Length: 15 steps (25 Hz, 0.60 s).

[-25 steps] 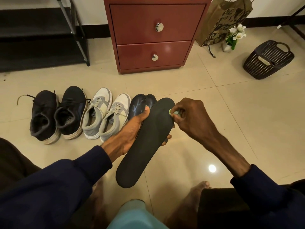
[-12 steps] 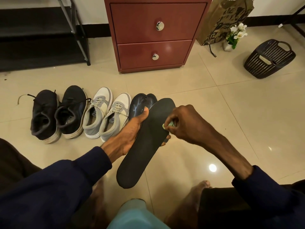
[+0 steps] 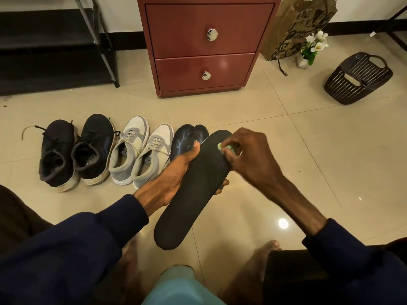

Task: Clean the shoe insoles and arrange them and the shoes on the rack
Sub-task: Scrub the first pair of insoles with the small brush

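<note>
Left hand is gripping a long black foam insole from underneath, thumb lying along its left edge and fingertips showing past the right edge. Insole is being held in the air over the glossy beige tile floor, toe end pointing away. Right hand is pinching a small pale green wad in curled fingers and pressing it on the insole's toe end; wad material, cannot tell. Just behind, two dark rounded pieces with pale blue streaks are lying side by side on the floor; insoles or shoe toes, cannot tell. Left of them, a grey-and-white lace-up sneaker pair and then a black lace-up sneaker pair are sitting in a row. Farther back are standing a red-brown two-drawer cabinet, a black metal shoe rack far left, a brown printed paper bag, white flowers in a small vase and a dark perforated plastic basket on the right.
</note>
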Motion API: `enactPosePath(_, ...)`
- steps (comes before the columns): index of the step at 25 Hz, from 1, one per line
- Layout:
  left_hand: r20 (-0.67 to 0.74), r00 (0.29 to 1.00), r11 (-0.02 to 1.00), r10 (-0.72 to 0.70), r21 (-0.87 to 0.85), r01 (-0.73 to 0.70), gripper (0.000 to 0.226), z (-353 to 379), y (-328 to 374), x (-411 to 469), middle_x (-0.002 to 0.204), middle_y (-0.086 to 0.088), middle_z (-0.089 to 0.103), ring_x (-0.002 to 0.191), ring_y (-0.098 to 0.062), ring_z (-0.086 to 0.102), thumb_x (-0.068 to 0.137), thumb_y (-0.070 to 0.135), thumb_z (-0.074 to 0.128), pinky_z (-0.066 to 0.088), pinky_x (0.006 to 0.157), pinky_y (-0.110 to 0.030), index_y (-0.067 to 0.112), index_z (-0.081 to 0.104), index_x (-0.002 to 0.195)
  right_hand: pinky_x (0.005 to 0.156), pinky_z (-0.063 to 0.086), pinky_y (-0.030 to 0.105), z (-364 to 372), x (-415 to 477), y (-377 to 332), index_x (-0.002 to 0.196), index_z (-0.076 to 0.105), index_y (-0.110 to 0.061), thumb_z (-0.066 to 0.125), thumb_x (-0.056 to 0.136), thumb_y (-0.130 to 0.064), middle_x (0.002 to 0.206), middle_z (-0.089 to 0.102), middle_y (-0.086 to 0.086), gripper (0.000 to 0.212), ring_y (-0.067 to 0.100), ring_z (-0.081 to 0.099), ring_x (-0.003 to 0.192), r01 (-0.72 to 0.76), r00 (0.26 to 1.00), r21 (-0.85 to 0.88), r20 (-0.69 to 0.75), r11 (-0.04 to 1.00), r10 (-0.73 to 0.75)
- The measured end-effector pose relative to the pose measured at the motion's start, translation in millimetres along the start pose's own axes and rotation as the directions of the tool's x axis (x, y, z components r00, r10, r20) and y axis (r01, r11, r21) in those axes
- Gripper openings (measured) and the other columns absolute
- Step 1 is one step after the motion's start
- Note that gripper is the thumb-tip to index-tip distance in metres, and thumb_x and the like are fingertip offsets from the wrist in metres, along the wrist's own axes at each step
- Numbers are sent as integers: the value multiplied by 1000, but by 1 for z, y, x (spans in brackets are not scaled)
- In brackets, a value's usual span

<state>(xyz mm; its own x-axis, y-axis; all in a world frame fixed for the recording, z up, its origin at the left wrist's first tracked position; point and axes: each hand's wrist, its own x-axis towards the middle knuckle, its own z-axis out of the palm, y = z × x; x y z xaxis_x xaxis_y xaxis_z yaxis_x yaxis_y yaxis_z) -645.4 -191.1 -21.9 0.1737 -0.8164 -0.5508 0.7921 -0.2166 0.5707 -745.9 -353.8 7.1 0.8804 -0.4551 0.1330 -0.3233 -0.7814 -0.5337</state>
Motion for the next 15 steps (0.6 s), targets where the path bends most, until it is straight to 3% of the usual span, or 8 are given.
enactPosePath(2,21,1000,1000,-1,18,1,67,2,0,-1,121,-22,72,97,-35,73,106,59,34,50,98,-54,10,80,112,77,53,24,-6,6,11,94,77,-13,78,80,-9,95,71,5,15,18,65,83,-93,984,-60,-158,994,82)
enactPosePath(3,20,1000,1000,-4,22,4,66,3,0,-1,122,-22,72,97,-35,73,106,58,34,50,97,-55,11,79,113,78,54,25,-4,3,8,95,77,-13,78,80,-9,96,71,5,15,18,65,84,-108,982,-63,-161,992,96)
enactPosePath(5,8,1000,1000,-12,10,12,63,2,-1,-2,125,-24,69,100,-37,72,105,59,37,50,97,-58,12,78,115,75,55,25,5,-6,-4,94,77,-14,78,81,-10,96,70,3,14,14,64,82,-32,999,-35,3,999,33)
enactPosePath(7,-3,1000,1000,-5,1,5,63,0,-1,-2,128,-24,68,104,-38,71,105,60,37,50,99,-58,15,80,113,66,50,13,3,-11,-14,93,79,-16,78,83,-12,93,71,-1,11,6,61,74,5,978,21,210,1000,-9)
enactPosePath(8,1,1000,1000,0,-3,0,63,-1,-1,-2,127,-24,69,104,-38,71,105,60,37,50,100,-58,14,79,114,64,47,10,0,-8,-11,92,80,-17,78,82,-13,91,71,-2,11,5,60,72,-2,978,16,206,1000,-1)
enactPosePath(11,22,1000,1000,8,-17,-8,69,0,2,-1,122,-20,72,98,-34,73,105,60,33,49,101,-53,11,80,111,71,53,22,-13,1,8,92,78,-16,80,80,-12,93,72,3,13,14,64,77,-82,996,-96,-50,992,77)
enactPosePath(12,18,1000,1000,7,-15,-7,70,1,3,-2,121,-19,73,97,-33,73,105,60,32,48,102,-53,12,81,109,71,52,21,-15,0,8,92,78,-16,80,80,-12,93,72,3,13,12,64,76,-106,993,-95,-66,990,100)
enactPosePath(15,1,1000,1000,1,-17,-1,69,0,2,-3,118,-22,72,95,-35,73,104,62,35,50,99,-52,10,80,111,61,44,12,-9,-7,-3,88,79,-19,79,83,-16,87,72,-4,7,3,60,66,-104,969,-22,224,994,107)
